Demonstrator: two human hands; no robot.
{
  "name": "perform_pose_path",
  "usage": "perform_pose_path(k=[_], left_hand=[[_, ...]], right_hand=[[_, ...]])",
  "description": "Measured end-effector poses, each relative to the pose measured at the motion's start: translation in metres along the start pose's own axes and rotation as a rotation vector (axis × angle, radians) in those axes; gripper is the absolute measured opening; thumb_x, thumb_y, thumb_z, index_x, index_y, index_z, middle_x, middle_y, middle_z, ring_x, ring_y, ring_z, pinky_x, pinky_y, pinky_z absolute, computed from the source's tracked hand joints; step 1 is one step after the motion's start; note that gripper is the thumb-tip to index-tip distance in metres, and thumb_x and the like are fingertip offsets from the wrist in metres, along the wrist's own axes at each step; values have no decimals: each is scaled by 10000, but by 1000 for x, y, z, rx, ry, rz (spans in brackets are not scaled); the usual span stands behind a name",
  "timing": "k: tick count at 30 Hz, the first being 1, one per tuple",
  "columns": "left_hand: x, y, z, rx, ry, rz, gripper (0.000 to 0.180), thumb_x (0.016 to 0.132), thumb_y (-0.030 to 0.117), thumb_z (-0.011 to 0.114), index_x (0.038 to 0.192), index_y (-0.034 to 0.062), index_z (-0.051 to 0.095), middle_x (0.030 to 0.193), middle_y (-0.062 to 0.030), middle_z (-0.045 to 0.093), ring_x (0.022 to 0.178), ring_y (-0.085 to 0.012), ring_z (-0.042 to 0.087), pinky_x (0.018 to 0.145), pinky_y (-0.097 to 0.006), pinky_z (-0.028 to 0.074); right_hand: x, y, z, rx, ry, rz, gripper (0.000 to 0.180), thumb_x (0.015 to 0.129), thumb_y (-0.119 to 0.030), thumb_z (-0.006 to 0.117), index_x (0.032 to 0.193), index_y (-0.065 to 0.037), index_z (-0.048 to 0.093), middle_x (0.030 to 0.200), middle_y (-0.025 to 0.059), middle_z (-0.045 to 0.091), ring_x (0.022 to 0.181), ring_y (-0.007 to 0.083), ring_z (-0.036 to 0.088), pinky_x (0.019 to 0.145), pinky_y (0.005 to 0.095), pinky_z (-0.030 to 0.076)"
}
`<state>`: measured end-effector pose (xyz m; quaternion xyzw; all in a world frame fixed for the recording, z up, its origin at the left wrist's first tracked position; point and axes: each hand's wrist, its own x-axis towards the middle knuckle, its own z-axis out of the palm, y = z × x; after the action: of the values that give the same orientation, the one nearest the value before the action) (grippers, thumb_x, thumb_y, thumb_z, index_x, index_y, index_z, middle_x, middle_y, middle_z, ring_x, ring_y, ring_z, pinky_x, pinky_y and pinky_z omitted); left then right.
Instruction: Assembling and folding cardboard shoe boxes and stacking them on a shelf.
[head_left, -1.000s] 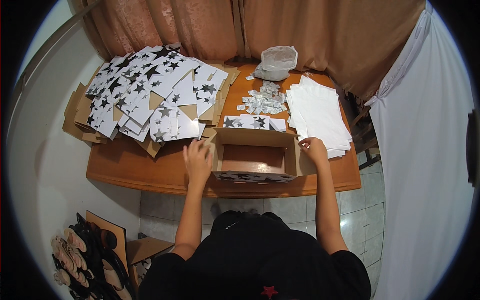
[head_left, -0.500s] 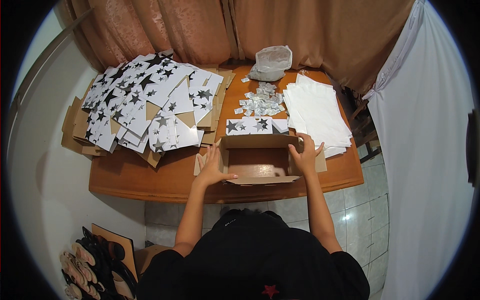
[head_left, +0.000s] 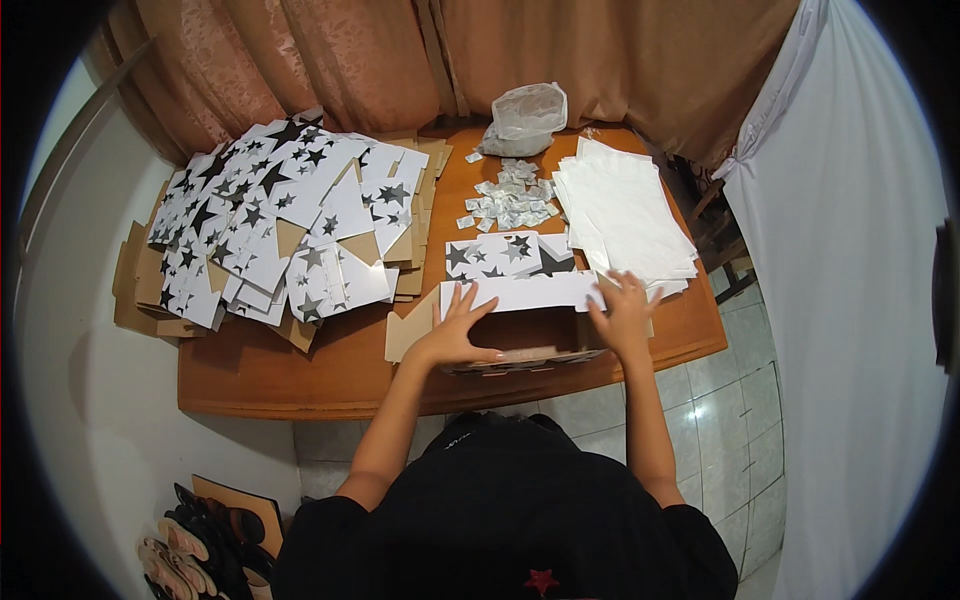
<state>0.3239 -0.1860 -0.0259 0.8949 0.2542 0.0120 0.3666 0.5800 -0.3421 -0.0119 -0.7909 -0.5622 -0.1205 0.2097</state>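
While spread hands [head_left: 452,338] [head_left: 626,318] flank box [head_left: 530,291], apart, bare table [head_left: 290,372] leftward, front edge [head_left: 290,411] near

Brown curtains [head_left: 330,60] hang behind the wooden table [head_left: 300,380]. A long white cloth [head_left: 830,350] hangs on the right. Sandals [head_left: 184,540] sit at the bottom left, near a pale wall [head_left: 110,380]. The floor tiles [head_left: 735,425] are gray.

Downward head view (wide fisheye)

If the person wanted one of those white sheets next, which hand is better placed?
Probably the right hand: it is at the right end of the cardboard box, close to the white sheets. The left hand is at the opposite end, farther away.
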Motion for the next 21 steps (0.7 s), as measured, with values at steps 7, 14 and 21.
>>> perform_pose_path(k=[7,14,21], left_hand=[[11,34,8,288,-187,-142,1494,270,810,651,1427,60,75,1439,-294,-67,1322,-445,-151,925,-687,-132],[5,14,20,231,-132,-125,1515,269,811,657,1428,61,34,1445,-267,-109,1322,-441,-155,940,-681,-112],[5,9,27,252,-64,-175,1475,324,816,643,1422,35,42,1443,-265,-121,1327,-426,-155,951,-676,-98]], right_hand=[[-17,56,-24,840,116,766,331,863,-254,504,1108,-32,527,990,95,618,979,218,543,935,449,333],[-25,45,-2,1163,78,516,429,793,-30,580,1198,-15,440,1159,126,522,956,174,541,791,263,449],[-17,14,42,669,-148,263,690,670,-230,732,1221,25,405,1216,203,399,1125,332,429,952,385,376]])
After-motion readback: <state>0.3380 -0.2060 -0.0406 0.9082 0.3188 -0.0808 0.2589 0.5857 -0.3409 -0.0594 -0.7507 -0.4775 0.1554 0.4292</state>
